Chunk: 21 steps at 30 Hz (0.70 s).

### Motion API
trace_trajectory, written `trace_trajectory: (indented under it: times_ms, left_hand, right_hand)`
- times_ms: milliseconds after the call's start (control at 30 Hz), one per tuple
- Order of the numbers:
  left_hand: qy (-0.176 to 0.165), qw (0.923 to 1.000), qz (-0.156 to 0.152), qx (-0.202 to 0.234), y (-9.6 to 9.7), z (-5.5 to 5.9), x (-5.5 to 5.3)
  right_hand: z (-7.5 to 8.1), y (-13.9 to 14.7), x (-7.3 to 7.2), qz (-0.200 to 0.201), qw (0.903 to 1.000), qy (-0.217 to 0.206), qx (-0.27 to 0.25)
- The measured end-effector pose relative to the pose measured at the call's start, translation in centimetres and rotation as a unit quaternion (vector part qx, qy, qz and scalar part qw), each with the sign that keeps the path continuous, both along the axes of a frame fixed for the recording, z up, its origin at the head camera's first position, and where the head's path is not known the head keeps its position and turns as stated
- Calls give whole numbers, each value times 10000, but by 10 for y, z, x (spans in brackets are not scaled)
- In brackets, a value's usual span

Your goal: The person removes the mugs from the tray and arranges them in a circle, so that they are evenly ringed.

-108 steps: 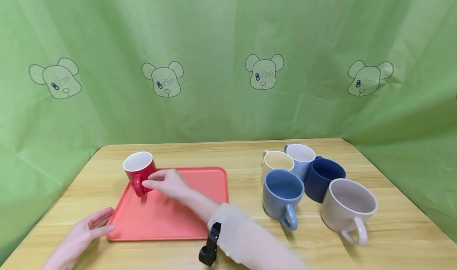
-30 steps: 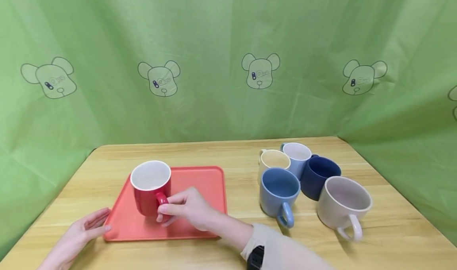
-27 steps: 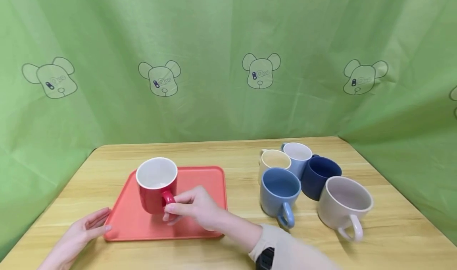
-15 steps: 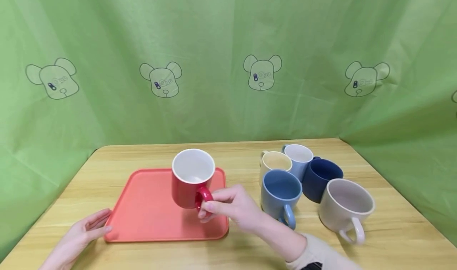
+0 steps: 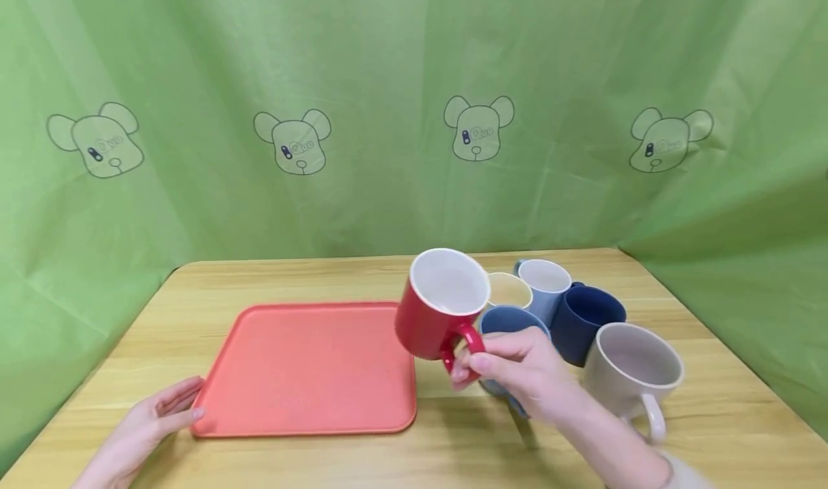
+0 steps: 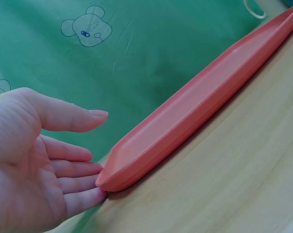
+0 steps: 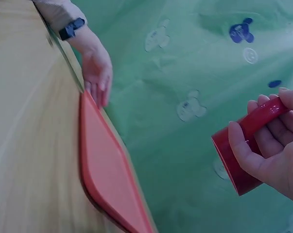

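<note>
A red mug with a white inside hangs tilted in the air, just right of the coral tray. My right hand grips it by the handle, in front of a medium-blue mug that it partly hides. In the right wrist view the fingers curl round the red handle. At the tray's near left corner my left hand touches the edge with its fingertips. The left wrist view shows that hand with relaxed fingers against the tray corner, thumb apart from it.
Right of the red mug stand a cream mug, a light-blue mug with a white inside, a navy mug and a pale grey mug, close together on the wooden table. A green curtain hangs behind.
The red mug, first at the tray's far left corner, has been lifted by its handle and carried right, past the tray's right edge, tilting. My left hand has stayed at the tray corner.
</note>
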<state>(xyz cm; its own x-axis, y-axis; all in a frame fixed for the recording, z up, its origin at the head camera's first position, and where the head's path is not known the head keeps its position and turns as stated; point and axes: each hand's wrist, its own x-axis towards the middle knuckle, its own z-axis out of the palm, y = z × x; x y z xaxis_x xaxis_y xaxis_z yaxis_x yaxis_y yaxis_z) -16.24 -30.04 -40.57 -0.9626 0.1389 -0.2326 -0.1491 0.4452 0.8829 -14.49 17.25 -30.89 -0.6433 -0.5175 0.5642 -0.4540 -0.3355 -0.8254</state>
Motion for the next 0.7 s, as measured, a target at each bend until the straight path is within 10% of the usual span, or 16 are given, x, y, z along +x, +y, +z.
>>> trace_trajectory:
  times_ms: [500,700]
  left_hand:
    - [-66,10000,21,51,-1,-3,-2]
    - [-120,9999,15,69,0,-2,-2]
  right_hand:
    - [15,74,16,285,9976,376,-509]
    - [11,101,28,-369,9993,-58,-44]
